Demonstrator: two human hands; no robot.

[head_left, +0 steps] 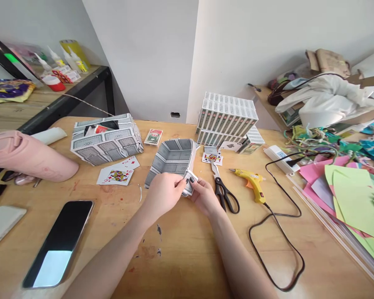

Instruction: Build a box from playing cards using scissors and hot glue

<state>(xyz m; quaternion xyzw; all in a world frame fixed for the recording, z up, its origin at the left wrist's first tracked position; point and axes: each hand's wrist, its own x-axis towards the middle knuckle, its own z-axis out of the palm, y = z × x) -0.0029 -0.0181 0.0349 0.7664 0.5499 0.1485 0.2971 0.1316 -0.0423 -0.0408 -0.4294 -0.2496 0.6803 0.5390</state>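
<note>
An open box made of playing cards (174,153), grey-patterned backs showing inside, rests at the middle of the table. At its near right corner, my left hand (166,191) and my right hand (204,195) pinch a playing card (190,182) between thumbs and fingers. The card lies against the box's outer side; whether it is attached there I cannot tell. Black-handled scissors (222,193) lie just right of my right hand, their blades touching loose cards (212,158). Further right is a yellow glue gun (252,182) with its cord trailing toward me.
A larger card-covered box (107,139) and face-up cards (118,171) are on the left, near a pink bottle (34,155) and a phone (60,241). Stacked card packs (226,118) stand behind. A power strip (280,158) and coloured paper (355,199) lie right.
</note>
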